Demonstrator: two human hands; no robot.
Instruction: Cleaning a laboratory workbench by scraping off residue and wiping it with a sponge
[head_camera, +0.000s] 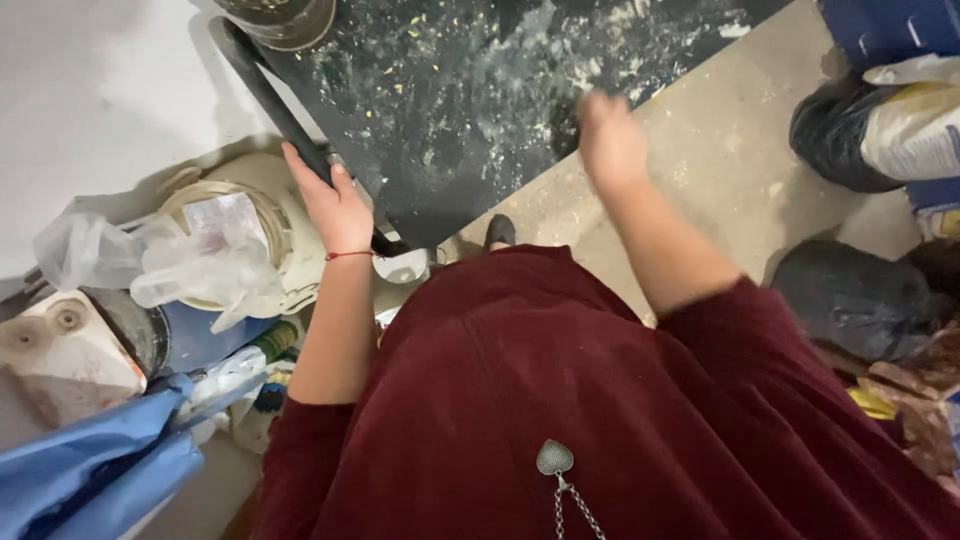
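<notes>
At the far left, 1 pale chipped block (60, 350) sits above 1 blue plastic sheet (95, 465) that fills the bottom corner. Just right of the block, 2 crumpled clear plastic bags (190, 265) lie across 1 cream round bucket (285, 215), with 1 piece of paper (222, 213) tucked in its opening, and 1 blue drum (205, 335) stands just below it. Next comes the left hand (335, 205), with 1 thin red string around the wrist (348, 256); its fingers (300, 165) are pressed together and curled over 1 black bar (270, 95) that runs along the edge of the dark desk (450, 100). That bar slants from the upper left down toward the person's waist. The desk's top is speckled with white dust and yellow crumbs, and 1 round metal tin (280, 18) stands at its upper left corner. Lower centre, 1 heart-shaped pendant (555, 457) hangs on a chain against the dark red sweater (560, 380). Further right, the right hand (610, 140) is blurred at the desk's right edge over the concrete floor (720, 160); I cannot tell how its fingers are set. Along the right side lie 2 black bags (860, 300) and 1 white sack (915, 125).
</notes>
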